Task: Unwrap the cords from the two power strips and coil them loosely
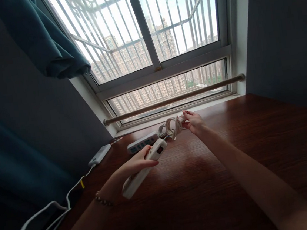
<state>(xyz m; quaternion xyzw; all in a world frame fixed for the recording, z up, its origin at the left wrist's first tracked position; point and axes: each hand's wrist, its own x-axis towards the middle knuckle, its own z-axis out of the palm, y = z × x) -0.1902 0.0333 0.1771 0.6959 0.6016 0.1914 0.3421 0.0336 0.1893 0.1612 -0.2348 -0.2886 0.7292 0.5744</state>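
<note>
A long white power strip (157, 150) with a dark switch near its far end is tilted above the wooden surface. My left hand (139, 160) is closed around it, thumb on top. From its far end runs a white cord wound into a loose coil (174, 127). My right hand (193, 122) pinches the coil's far right side, where a white end, perhaps the plug, is partly hidden by the fingers. Just behind the held strip, a second power strip (142, 142), white with blue-grey sockets, lies on the surface.
The reddish-brown wooden surface (230, 146) reaches to the window sill, below a horizontal rail (174, 99). At left lies a white box-like device (99, 155) with a white cable (68, 196) trailing from it. A blue curtain (46, 42) hangs at upper left.
</note>
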